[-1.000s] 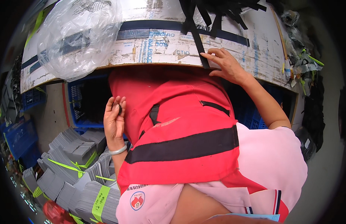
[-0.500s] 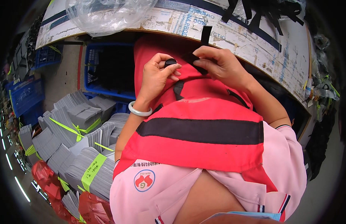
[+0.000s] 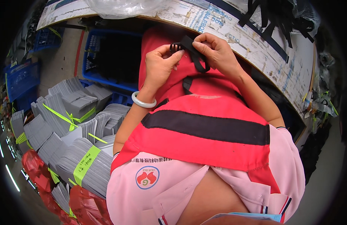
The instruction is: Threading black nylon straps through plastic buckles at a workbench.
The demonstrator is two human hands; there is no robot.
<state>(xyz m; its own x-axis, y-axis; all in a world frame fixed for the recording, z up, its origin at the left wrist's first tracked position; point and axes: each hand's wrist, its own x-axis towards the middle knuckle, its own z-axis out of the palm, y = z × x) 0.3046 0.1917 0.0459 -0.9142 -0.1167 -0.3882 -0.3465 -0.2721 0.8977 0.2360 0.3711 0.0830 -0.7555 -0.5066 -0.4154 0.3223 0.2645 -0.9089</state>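
Note:
Between the thumb and fingers of my left hand (image 3: 159,66) is a black slotted buckle (image 3: 175,47), its ribs facing up. My right hand (image 3: 220,54) pinches a black webbing strap (image 3: 199,63), whose flat end meets the buckle while the rest hangs in a loop below. Whether the strap end passes through a slot cannot be made out. Both hands are over my lap, above the red apron (image 3: 203,131), close to the bench's front edge.
The worn white bench (image 3: 233,39) spans the far side, carrying clear plastic film (image 3: 124,7) and a bunch of black straps (image 3: 272,18). At left are a blue crate (image 3: 86,56) with dark contents, tied stacks of grey sheets (image 3: 64,129) and red plastic bags (image 3: 87,206).
My hands have come together, bringing the strap end up against the buckle. The buckle has turned so that its slots show. The strap now hangs in a loop, and the view has shifted slightly.

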